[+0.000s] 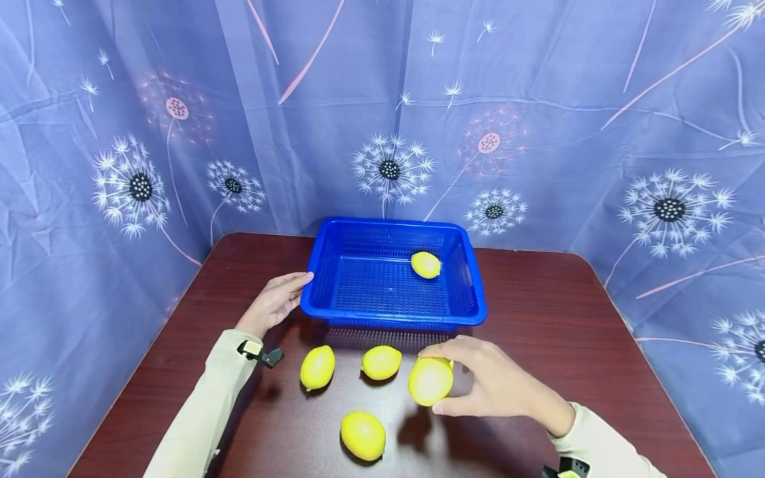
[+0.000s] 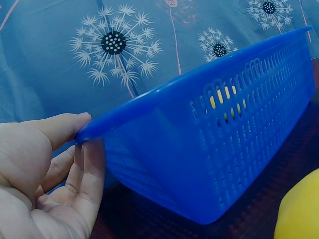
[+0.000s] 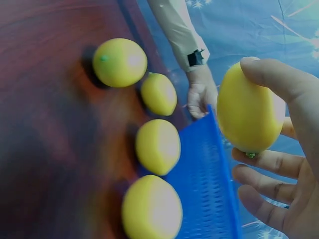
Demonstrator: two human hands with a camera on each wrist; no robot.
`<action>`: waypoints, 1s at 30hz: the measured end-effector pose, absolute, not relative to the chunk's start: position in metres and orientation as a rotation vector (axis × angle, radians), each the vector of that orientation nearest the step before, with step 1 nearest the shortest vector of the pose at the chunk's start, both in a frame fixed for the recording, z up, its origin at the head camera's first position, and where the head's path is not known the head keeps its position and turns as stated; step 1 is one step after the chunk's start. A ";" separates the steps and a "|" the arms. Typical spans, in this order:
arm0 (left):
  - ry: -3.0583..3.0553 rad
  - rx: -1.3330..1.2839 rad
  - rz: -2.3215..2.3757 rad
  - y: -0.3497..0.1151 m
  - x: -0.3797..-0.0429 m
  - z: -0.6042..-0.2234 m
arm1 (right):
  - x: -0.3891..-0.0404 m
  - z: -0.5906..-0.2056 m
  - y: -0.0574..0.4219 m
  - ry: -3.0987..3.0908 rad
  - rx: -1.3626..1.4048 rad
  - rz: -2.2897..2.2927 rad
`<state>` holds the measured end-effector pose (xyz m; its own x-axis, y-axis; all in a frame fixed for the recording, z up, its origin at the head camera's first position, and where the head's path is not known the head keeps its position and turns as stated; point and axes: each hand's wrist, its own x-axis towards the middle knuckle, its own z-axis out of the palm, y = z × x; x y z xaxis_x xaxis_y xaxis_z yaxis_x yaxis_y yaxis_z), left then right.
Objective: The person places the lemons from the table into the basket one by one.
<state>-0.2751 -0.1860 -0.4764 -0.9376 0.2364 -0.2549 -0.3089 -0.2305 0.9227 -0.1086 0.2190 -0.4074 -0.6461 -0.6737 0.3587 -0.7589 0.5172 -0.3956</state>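
Left hand (image 1: 276, 305) has the blue basket (image 1: 391, 319) pinched by its rim, probably so it won't slide, while the right hand (image 1: 493, 380), opened just fruit-wide, grips a lemon (image 1: 430, 382) above the table (image 1: 532, 299).

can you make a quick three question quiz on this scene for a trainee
1. Which hand holds a lemon?
2. Where does the left hand grip the basket? a) the right end, b) the left end, c) the middle of the near side
3. True or false: there is no lemon inside the basket.

Key:
1. The right hand.
2. b
3. False; another lemon lies inside, toward the right end.
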 end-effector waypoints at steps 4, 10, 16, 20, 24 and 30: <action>1.687 -0.092 2.223 -0.186 -0.275 -0.477 | -0.120 -0.393 0.220 -2.600 1.236 0.789; 1.700 -0.072 2.214 -0.186 -0.275 -0.477 | -0.143 -0.376 0.222 -2.612 1.314 0.899; 1.696 -0.065 2.218 -0.186 -0.275 -0.476 | -0.169 -0.365 0.225 -2.663 1.401 0.945; 1.678 -0.088 2.232 -0.186 -0.276 -0.477 | -0.188 -0.356 0.223 -2.700 1.431 0.940; 1.661 -0.102 2.239 -0.186 -0.275 -0.477 | -0.208 -0.349 0.222 -2.758 1.427 0.944; 1.672 -0.085 2.238 -0.186 -0.275 -0.476 | -0.239 -0.343 0.218 -2.830 1.325 0.893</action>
<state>-0.2745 -0.1859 -0.4764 -0.9388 0.2363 -0.2506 -0.3073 -0.2459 0.9193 -0.2392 0.2183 -0.3432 -0.6628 -0.7375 0.1296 -0.6782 0.5179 -0.5213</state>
